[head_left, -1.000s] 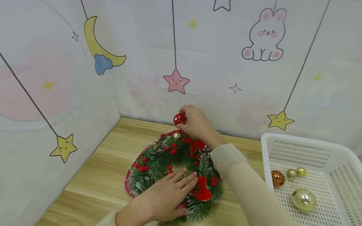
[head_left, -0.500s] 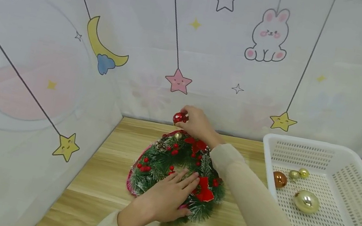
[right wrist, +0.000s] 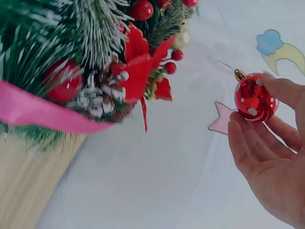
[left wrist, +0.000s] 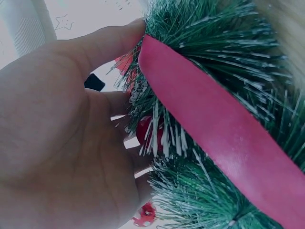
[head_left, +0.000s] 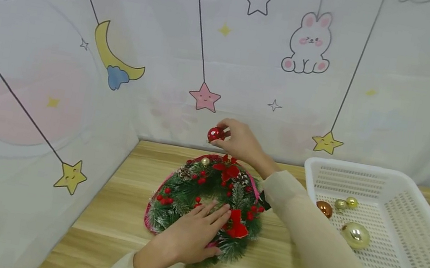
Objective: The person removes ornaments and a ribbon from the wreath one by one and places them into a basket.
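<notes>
A green Christmas wreath (head_left: 183, 195) with red berries, red flowers, pine cones and a pink ribbon (left wrist: 214, 124) lies on the wooden table. My left hand (head_left: 191, 234) rests on its near part, fingers spread over the middle. In the left wrist view the thumb reaches to the ribbon's edge. Above the far rim of the wreath, my right hand (head_left: 241, 141) pinches a shiny red Christmas bauble (head_left: 216, 134) between thumb and fingers. White dots and a gold cap with a thin wire show on the bauble (right wrist: 256, 98) in the right wrist view, apart from the wreath.
To the right stands a white perforated plastic basket (head_left: 409, 223). It holds a large gold bauble (head_left: 356, 236), a copper one (head_left: 324, 209) and two small gold ones (head_left: 340, 205). A printed white curtain (head_left: 169, 50) hangs behind and left of the table (head_left: 108, 211).
My right hand has risen slightly and pulled back from the wreath's far rim with the red bauble, which has turned in its fingers. The left hand stays on the wreath.
</notes>
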The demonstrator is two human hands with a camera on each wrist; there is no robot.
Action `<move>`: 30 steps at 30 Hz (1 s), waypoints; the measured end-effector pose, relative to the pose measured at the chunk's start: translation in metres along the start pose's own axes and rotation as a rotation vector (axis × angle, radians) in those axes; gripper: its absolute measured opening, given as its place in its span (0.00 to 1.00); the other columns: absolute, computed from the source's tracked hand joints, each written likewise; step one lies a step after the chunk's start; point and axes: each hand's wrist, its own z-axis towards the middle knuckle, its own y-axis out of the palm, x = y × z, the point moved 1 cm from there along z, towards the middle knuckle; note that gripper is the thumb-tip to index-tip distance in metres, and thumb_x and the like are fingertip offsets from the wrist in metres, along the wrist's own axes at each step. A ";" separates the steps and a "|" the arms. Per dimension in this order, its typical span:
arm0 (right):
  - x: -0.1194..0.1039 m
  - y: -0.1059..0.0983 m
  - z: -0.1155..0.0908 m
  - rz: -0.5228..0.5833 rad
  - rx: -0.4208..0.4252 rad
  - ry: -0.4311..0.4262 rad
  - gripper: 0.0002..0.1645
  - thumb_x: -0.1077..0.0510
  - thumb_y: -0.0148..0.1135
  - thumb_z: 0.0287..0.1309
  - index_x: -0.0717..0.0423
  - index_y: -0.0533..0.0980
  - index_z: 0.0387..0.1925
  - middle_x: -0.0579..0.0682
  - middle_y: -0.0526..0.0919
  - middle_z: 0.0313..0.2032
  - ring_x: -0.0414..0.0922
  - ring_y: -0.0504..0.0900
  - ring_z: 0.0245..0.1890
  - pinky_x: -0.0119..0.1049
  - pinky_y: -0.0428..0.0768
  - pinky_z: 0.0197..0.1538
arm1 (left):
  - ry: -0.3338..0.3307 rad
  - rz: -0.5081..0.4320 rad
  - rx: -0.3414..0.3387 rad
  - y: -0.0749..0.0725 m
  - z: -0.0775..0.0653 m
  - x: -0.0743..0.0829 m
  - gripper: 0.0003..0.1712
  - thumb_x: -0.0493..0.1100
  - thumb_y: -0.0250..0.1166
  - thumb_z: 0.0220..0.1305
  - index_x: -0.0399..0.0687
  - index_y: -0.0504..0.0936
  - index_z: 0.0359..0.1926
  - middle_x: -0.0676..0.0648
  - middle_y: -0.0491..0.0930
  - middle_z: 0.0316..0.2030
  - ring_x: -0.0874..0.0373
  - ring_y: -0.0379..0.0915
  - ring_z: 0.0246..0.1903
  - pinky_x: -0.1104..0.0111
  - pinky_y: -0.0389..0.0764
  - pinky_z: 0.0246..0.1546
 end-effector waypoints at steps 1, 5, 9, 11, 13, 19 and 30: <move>0.000 -0.002 -0.002 0.000 0.002 -0.005 0.28 0.51 0.72 0.67 0.58 0.78 0.63 0.56 0.84 0.60 0.53 0.85 0.58 0.49 0.86 0.62 | 0.000 0.002 0.002 0.000 0.000 0.000 0.50 0.65 0.62 0.74 0.55 0.51 0.85 0.53 0.46 0.86 0.45 0.45 0.85 0.50 0.59 0.83; 0.000 -0.012 -0.013 0.008 -0.001 -0.014 0.28 0.52 0.73 0.67 0.58 0.78 0.63 0.57 0.83 0.61 0.54 0.85 0.58 0.50 0.86 0.61 | 0.002 0.009 0.012 0.001 -0.001 -0.001 0.50 0.65 0.62 0.73 0.54 0.52 0.85 0.52 0.48 0.85 0.45 0.46 0.85 0.49 0.59 0.83; -0.001 -0.023 -0.027 0.019 -0.001 -0.022 0.28 0.53 0.73 0.66 0.60 0.78 0.63 0.58 0.83 0.61 0.55 0.86 0.58 0.50 0.87 0.60 | 0.004 0.013 0.014 0.001 -0.001 0.000 0.50 0.65 0.62 0.73 0.53 0.52 0.85 0.51 0.48 0.85 0.44 0.46 0.85 0.49 0.59 0.83; 0.000 -0.029 -0.034 0.022 0.001 -0.026 0.29 0.54 0.74 0.65 0.60 0.78 0.63 0.58 0.83 0.61 0.55 0.86 0.58 0.50 0.88 0.59 | 0.004 0.012 0.012 0.000 -0.001 0.001 0.50 0.65 0.62 0.73 0.53 0.52 0.85 0.51 0.48 0.85 0.44 0.46 0.85 0.49 0.59 0.83; 0.001 -0.033 -0.042 0.027 0.000 -0.026 0.29 0.54 0.74 0.65 0.60 0.78 0.63 0.58 0.83 0.61 0.55 0.87 0.58 0.50 0.89 0.58 | 0.003 0.011 0.011 0.000 -0.001 0.001 0.50 0.65 0.62 0.73 0.53 0.52 0.85 0.51 0.48 0.85 0.44 0.46 0.85 0.49 0.59 0.83; 0.002 -0.047 -0.065 0.017 -0.002 -0.040 0.29 0.57 0.75 0.63 0.61 0.78 0.63 0.59 0.84 0.59 0.55 0.88 0.56 0.50 0.89 0.58 | 0.000 0.006 0.010 0.001 0.000 0.000 0.50 0.65 0.62 0.73 0.54 0.51 0.85 0.51 0.47 0.86 0.44 0.46 0.85 0.49 0.58 0.83; 0.013 -0.085 -0.109 -0.018 0.045 -0.009 0.27 0.58 0.76 0.61 0.57 0.79 0.61 0.58 0.85 0.58 0.55 0.89 0.55 0.50 0.90 0.55 | 0.003 0.005 0.017 0.004 0.001 0.001 0.50 0.65 0.62 0.74 0.54 0.51 0.85 0.51 0.46 0.86 0.43 0.45 0.85 0.48 0.58 0.83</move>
